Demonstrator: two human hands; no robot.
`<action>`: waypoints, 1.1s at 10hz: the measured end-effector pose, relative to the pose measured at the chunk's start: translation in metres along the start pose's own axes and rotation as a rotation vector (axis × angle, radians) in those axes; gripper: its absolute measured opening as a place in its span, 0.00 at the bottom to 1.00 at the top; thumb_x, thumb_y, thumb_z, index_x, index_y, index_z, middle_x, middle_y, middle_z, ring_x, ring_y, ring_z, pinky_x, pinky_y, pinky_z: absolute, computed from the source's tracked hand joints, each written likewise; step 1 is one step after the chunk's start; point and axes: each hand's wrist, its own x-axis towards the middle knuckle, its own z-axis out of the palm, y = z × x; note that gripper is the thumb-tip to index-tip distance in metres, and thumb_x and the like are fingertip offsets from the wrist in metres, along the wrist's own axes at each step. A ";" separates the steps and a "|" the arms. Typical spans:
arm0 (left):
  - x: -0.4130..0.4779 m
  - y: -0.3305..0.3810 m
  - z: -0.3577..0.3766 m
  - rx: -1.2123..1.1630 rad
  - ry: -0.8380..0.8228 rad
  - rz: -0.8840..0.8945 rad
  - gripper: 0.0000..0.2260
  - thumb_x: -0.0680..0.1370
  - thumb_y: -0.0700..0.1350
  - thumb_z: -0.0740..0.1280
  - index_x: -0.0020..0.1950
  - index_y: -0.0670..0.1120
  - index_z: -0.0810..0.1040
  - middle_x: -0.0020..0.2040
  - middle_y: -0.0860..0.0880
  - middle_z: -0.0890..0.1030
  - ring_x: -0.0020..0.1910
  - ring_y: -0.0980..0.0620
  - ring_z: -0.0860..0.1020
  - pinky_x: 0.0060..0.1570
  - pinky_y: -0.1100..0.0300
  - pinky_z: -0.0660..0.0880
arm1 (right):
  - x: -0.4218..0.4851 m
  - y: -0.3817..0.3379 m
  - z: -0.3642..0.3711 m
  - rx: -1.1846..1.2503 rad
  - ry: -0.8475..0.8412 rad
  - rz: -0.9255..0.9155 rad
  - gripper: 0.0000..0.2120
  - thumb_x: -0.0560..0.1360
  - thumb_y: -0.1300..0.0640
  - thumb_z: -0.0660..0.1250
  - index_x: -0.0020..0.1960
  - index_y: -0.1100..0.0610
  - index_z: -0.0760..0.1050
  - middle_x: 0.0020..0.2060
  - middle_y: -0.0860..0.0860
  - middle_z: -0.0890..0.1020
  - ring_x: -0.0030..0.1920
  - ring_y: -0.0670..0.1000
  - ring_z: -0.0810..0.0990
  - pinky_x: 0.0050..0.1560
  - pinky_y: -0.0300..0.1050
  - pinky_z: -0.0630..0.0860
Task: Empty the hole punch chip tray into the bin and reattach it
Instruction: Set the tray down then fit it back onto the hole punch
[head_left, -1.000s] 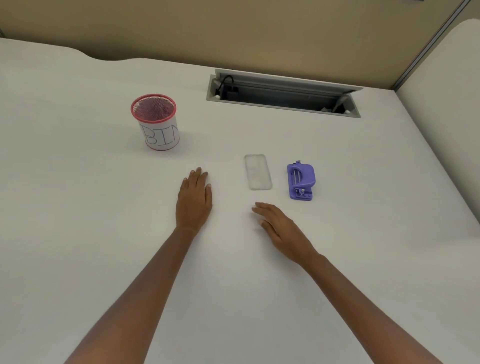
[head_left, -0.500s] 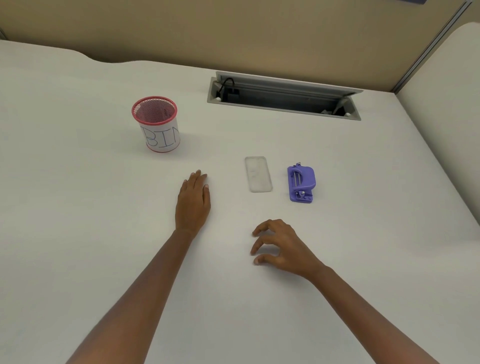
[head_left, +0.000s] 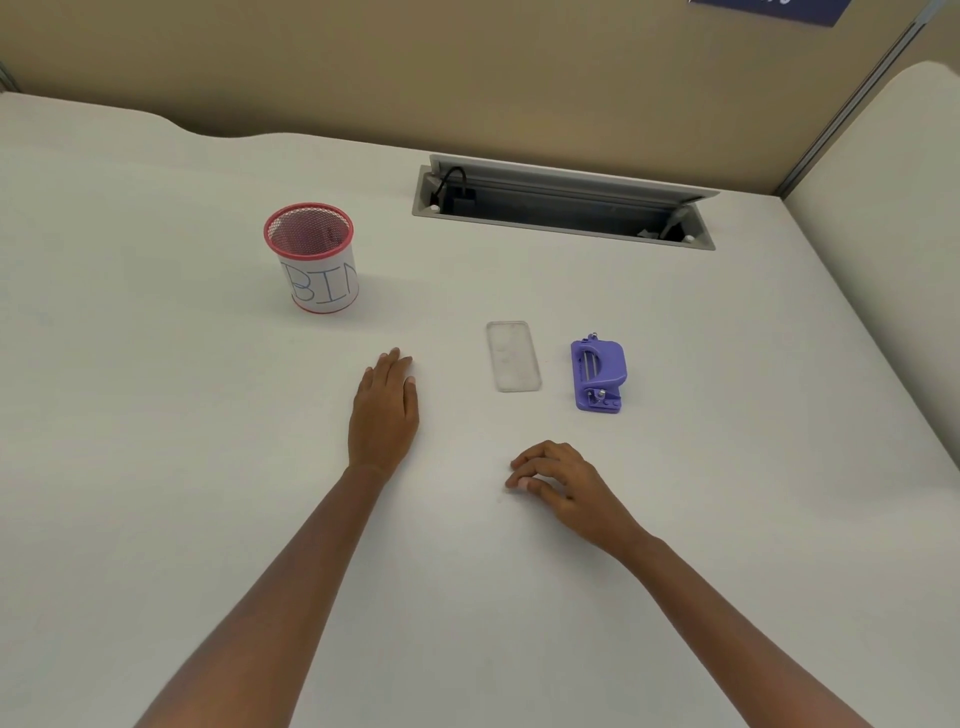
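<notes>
A purple hole punch (head_left: 598, 375) lies on the white desk (head_left: 208, 493), right of centre. Just left of it, apart from it, lies a clear plastic chip tray (head_left: 512, 356), flat on the desk. A red mesh cup labelled BIN (head_left: 314, 258) stands upright at the back left. My left hand (head_left: 385, 410) rests flat, palm down, between the bin and the tray, holding nothing. My right hand (head_left: 561, 480) sits nearer to me, below the tray and punch, fingers curled loosely and fingertips on the desk, nothing in it.
A grey cable hatch (head_left: 563, 208) is sunk into the desk at the back, with a black plug inside. A beige partition wall runs behind. A second white desk (head_left: 893, 218) adjoins on the right.
My right hand has drawn back toward me from just below the tray and its fingers have curled. The left hand has stayed put.
</notes>
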 end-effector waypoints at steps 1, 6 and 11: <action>0.000 0.000 0.000 -0.002 0.001 0.003 0.17 0.81 0.38 0.53 0.69 0.38 0.67 0.73 0.42 0.65 0.74 0.46 0.61 0.75 0.53 0.54 | -0.001 0.000 -0.002 0.020 0.021 0.027 0.09 0.76 0.64 0.63 0.48 0.59 0.82 0.51 0.53 0.81 0.51 0.48 0.74 0.52 0.20 0.62; 0.000 -0.001 0.001 0.031 0.003 0.008 0.17 0.81 0.39 0.53 0.69 0.38 0.67 0.73 0.42 0.65 0.74 0.46 0.61 0.75 0.53 0.54 | 0.000 -0.015 0.007 -0.352 0.089 -0.181 0.04 0.71 0.58 0.70 0.42 0.56 0.84 0.46 0.53 0.82 0.48 0.56 0.78 0.47 0.49 0.75; 0.000 -0.001 0.002 0.050 0.005 0.017 0.17 0.81 0.39 0.53 0.69 0.38 0.67 0.74 0.42 0.65 0.74 0.46 0.61 0.75 0.53 0.54 | 0.017 -0.040 0.002 -0.745 0.006 -0.398 0.05 0.61 0.62 0.76 0.30 0.58 0.79 0.38 0.51 0.83 0.38 0.54 0.81 0.31 0.42 0.74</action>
